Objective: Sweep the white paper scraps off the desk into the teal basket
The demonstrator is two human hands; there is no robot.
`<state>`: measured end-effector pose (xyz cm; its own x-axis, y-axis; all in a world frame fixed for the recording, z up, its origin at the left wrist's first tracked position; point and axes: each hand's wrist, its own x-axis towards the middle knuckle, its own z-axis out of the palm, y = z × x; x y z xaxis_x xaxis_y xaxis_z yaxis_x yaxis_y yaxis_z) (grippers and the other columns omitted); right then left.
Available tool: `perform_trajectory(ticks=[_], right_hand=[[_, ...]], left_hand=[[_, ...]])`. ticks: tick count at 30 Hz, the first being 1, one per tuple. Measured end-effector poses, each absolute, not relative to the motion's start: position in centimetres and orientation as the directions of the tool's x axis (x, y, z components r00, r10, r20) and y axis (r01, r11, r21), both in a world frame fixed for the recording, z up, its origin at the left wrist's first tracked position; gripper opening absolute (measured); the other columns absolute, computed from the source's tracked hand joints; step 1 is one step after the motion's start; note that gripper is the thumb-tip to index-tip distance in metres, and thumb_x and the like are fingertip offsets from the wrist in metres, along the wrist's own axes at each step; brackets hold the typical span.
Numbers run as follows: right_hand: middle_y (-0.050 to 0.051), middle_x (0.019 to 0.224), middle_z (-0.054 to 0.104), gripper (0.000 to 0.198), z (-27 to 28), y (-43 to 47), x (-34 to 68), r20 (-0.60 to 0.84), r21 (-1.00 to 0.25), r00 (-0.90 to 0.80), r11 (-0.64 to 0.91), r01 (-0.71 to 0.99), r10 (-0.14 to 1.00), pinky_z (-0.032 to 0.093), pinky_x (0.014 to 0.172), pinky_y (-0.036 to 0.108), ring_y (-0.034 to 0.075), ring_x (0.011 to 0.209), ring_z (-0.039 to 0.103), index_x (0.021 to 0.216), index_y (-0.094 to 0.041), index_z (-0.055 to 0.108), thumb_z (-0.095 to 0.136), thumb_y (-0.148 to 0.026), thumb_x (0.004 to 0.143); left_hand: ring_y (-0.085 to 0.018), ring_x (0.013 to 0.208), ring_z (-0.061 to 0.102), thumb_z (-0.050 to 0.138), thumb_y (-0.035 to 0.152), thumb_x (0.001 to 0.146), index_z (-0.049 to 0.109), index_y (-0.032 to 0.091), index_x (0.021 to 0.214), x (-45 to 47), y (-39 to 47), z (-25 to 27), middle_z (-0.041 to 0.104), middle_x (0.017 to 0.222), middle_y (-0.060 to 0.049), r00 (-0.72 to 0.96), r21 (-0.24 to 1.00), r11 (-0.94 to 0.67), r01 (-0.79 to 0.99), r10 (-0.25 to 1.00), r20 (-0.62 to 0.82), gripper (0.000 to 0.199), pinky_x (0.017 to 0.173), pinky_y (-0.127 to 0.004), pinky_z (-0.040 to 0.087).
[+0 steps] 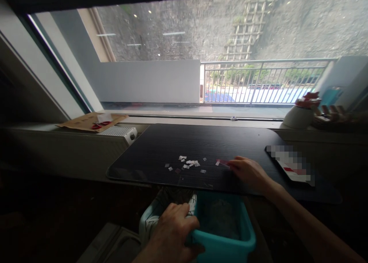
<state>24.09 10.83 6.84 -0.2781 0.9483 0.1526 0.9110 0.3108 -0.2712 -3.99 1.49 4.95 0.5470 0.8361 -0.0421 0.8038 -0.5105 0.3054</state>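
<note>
My right hand [247,170] is over the right half of the black table, its fingers pinching a thin reddish strip [222,162]. A small white scrap [217,164] lies at the strip's tip; whether they touch I cannot tell. Left of it, several small white and clear scraps [189,163] are scattered near the table's front edge. My left hand [178,228] grips a turquoise bin [222,238] below that edge, fingers curled over the wall between its two compartments. A striped cloth-like lining shows in the left compartment. Pale, indistinct material lies in the right one.
The black table [161,140] stands against a window sill. A dark flat object [290,167], partly blurred out, lies at its right. Red scissors [100,125] rest on brown paper [77,121] beyond a white radiator [120,134]. A pale round vessel [297,115] stands on the right sill.
</note>
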Motion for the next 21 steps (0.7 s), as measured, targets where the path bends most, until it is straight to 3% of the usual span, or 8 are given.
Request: perform_trajectory(ticks=[7,14,17,21], right_hand=[[0.002,0.082,0.062,0.028,7.7,2.2,23.8,0.041,-0.405,-0.455,0.431,0.806,0.89,0.04,0.064,0.023,0.014,0.073,0.057,0.084,-0.025,0.068,0.041,-0.025,0.093],[0.004,0.087,0.062,0.028,7.6,7.1,20.9,0.16,-0.307,-0.35,0.384,0.871,0.923,0.037,0.06,0.025,0.015,0.071,0.057,0.098,-0.022,0.066,0.038,-0.026,0.093],[0.004,0.085,0.063,0.028,7.2,7.9,18.8,0.169,-0.277,-0.381,0.415,0.867,0.909,0.036,0.062,0.025,0.015,0.075,0.057,0.094,-0.021,0.067,0.039,-0.023,0.092],[0.002,0.08,0.062,0.027,7.4,7.7,17.4,0.148,-0.304,-0.471,0.493,0.815,0.87,0.034,0.061,0.024,0.013,0.07,0.056,0.086,-0.022,0.068,0.041,-0.024,0.092]], left_hand=[[-0.02,0.084,0.048,0.082,0.031,0.065,0.062,0.022,0.075,-3.7,1.2,5.5,0.053,0.086,0.001,0.546,0.382,-0.51,0.771,0.838,0.017,0.025,0.076,-0.033,0.035],[-0.023,0.086,0.048,0.085,0.038,0.062,0.063,0.022,0.078,-2.9,1.3,5.8,0.054,0.089,0.0,0.549,0.316,-0.509,0.801,0.834,-0.047,0.032,0.079,-0.035,0.035],[-0.023,0.087,0.049,0.085,0.041,0.061,0.063,0.022,0.077,-2.9,1.4,5.9,0.054,0.09,-0.001,0.563,0.297,-0.521,0.8,0.823,-0.073,0.033,0.078,-0.035,0.036],[-0.021,0.085,0.049,0.084,0.042,0.063,0.061,0.022,0.075,-2.8,1.5,5.8,0.053,0.087,0.001,0.586,0.287,-0.56,0.777,0.81,-0.006,0.033,0.079,-0.034,0.036]])
